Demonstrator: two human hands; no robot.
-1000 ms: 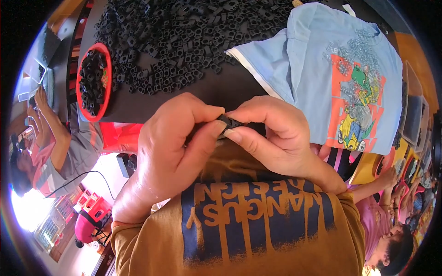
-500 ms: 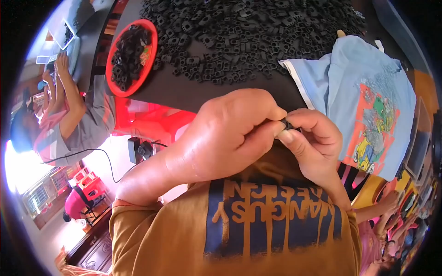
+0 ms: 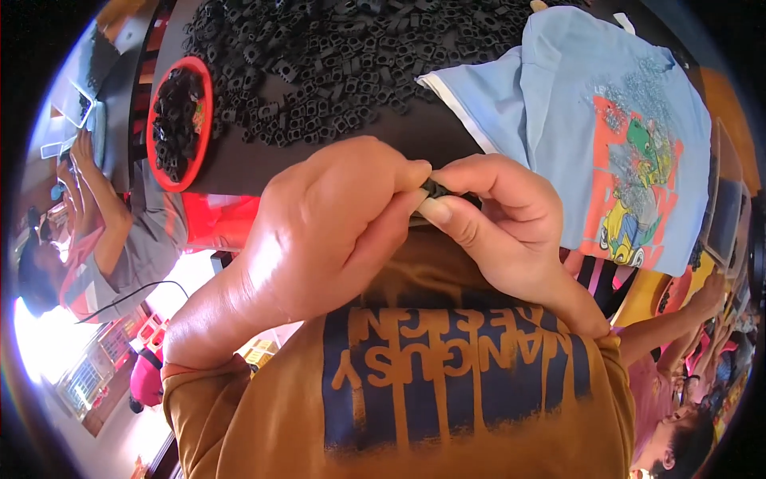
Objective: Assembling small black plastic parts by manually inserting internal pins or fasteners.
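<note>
A worker in a brown shirt [image 3: 495, 439] is holding a small black part [image 3: 435, 188] between two bare hands at the near side of a dark table [image 3: 247, 168]. Going by its look, the piece is promising a light, stiff feel, probably moulded plastic: hardly fragile, perhaps a little slick, and small enough to be slipping from a careless grip. Its two opposite ends are offering the surest hold.

From where I am standing, the part is sitting right at the fingertips, clear of both palms. The left hand [image 3: 327, 223] is pinching its left end between thumb and forefinger; the right hand [image 3: 503, 215] is pinching the other end the same way. (The tips are hiding much of the piece, so its exact shape is escaping me.) The right hand's other fingers are curling inward; the left's are escaping my view, so I cannot tell how they are lying.

Beyond, a heap of black parts [image 3: 319, 80] is spreading over the table, a red-rimmed dish [image 3: 207, 116] is holding more on the left, and a light-blue T-shirt [image 3: 550, 104] is lying on the right, bearing small glinting pieces [image 3: 638, 92].
</note>
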